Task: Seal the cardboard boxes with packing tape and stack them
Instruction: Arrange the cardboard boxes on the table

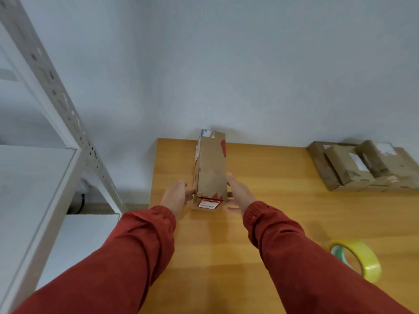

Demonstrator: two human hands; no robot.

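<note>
Steadying a tall box (212, 164) upright at the back of the worktop (272, 200), close to the wall, seemingly atop a small box (206, 203) with a red label. Pressing the left hand (178, 194) and right hand (240, 193) against its lower sides, fingers fairly straight rather than wrapped round, probably to square the stack and stop it tipping. Leaving the tape (357, 260) untouched near the right sleeve, within reach. Further off: more boxes (362, 166) piled far right, a rack (68, 137) left. Nothing between hands and stack.
</note>
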